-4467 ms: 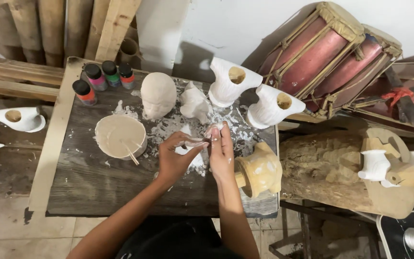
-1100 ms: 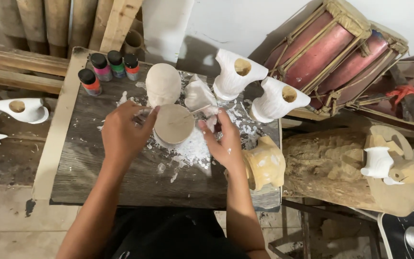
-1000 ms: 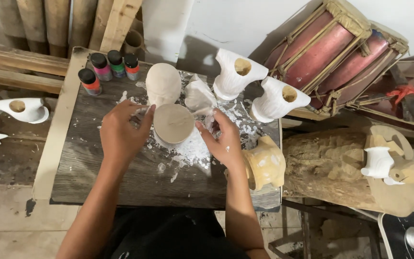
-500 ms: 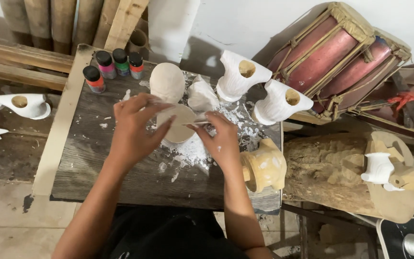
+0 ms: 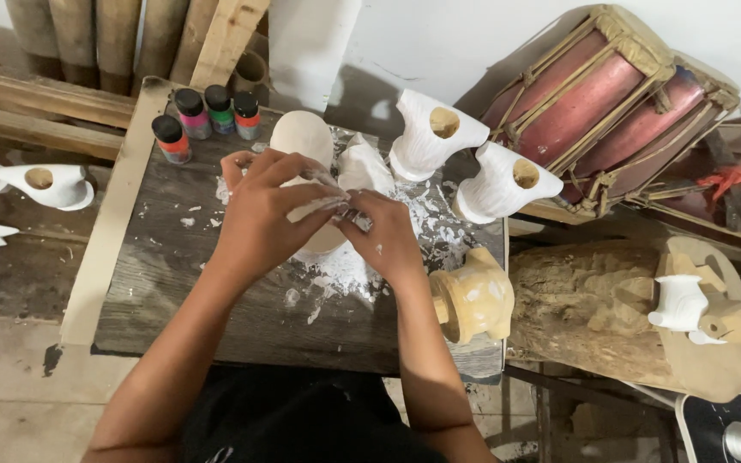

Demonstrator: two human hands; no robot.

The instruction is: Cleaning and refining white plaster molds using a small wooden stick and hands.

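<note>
Both hands, left (image 5: 269,210) and right (image 5: 388,236), are meeting in a clenched grip on a pale bowl (image 5: 323,240) over the desk (image 5: 173,283).

Dark weathered wooden table (image 5: 173,283), pale plank edge along left side. Far left corner: four small paint bottles (image 5: 203,116) in cluster, caps dark. Far middle: white rounded carved piece (image 5: 300,137), smaller white piece (image 5: 364,169) just beside it. Far right: two white carved vessels (image 5: 473,159) with round holes, near each other. Near right edge: tan carved figure (image 5: 473,296). Centre: white shavings and dust (image 5: 340,270) scattered over boards.
</note>
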